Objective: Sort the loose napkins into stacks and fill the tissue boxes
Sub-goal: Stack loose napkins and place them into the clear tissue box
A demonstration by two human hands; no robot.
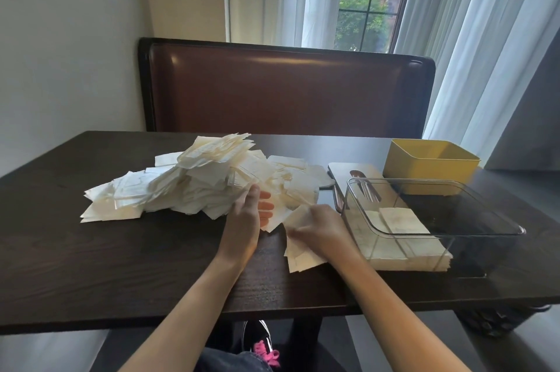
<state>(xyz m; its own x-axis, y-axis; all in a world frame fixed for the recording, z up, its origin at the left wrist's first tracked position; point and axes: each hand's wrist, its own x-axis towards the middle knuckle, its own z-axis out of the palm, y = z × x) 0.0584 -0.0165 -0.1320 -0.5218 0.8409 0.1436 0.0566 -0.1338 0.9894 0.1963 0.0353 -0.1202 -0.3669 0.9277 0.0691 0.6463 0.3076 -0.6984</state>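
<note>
A big heap of loose white napkins [194, 180] covers the middle of the dark table [121, 265]. My left hand [247, 214] reaches into the heap's right edge, thumb over and fingers under a napkin there. Just to its right, my right hand [318, 227] lies on a small stack of napkins [300, 253], fingers curled over the top sheets. A clear plastic box [439, 220] stands at the right with a neat layer of napkins [400, 238] in its near left part. Behind it sits a yellow box [430, 165], its inside hidden.
A flat white lid with a slot [348, 173] lies between the heap and the yellow box. A brown leather bench back [285, 90] rises beyond the table's far edge. Curtains and a window lie behind it. A shoe with pink laces [266, 353] shows below the table's near edge.
</note>
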